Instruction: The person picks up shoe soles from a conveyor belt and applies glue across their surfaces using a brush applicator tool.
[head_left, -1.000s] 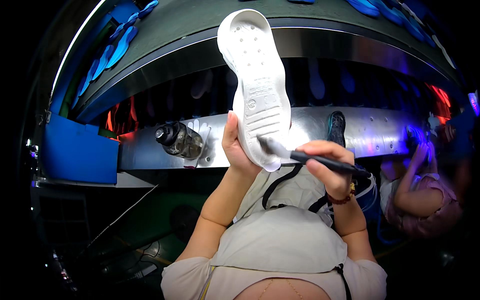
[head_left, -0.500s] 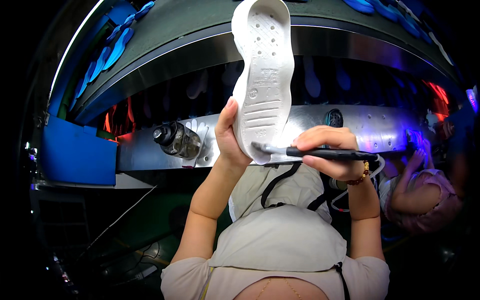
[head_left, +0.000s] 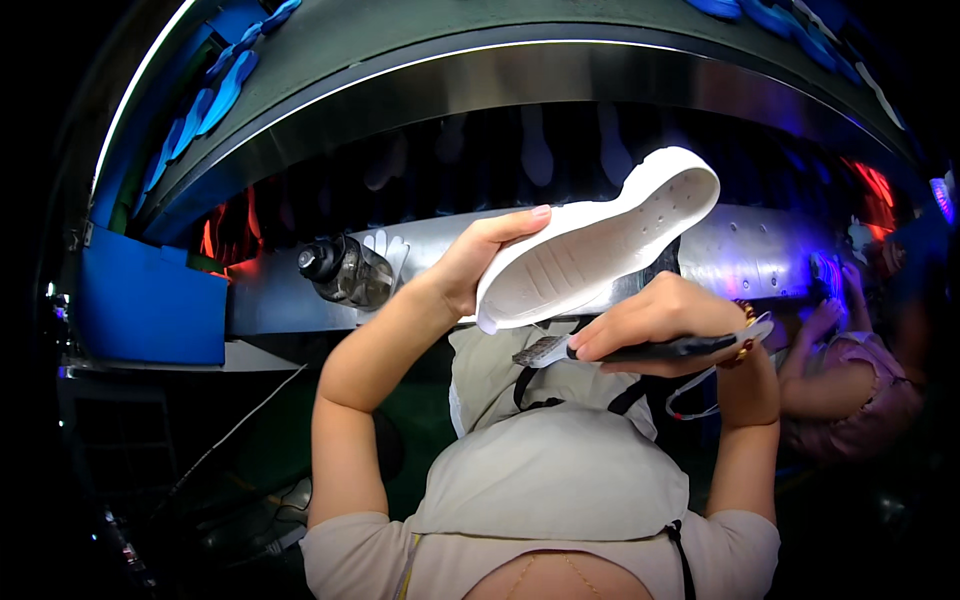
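A white shoe sole [head_left: 590, 255] with raised edges lies slanted in front of me, its toe end up and to the right. My left hand [head_left: 475, 262] is closed around its heel end, thumb along the upper edge. Below the sole, my right hand [head_left: 665, 325] grips a brush [head_left: 655, 350] by its black handle. The brush's flat bristle head [head_left: 540, 352] points left and sits a little below the heel, apart from the sole.
A metal ledge [head_left: 735, 245] runs across in front; on its left stand a black-lidded bottle [head_left: 345, 272] and a white glove [head_left: 397, 250]. Beyond are soles in a dark opening and a green belt [head_left: 450, 22] bearing blue soles [head_left: 228, 92]. A co-worker [head_left: 855, 375] sits at right.
The sole has come down and swung from upright to slanting right, turned more side-on. The brush has left the heel and moved slightly down. My left forearm has shifted left.
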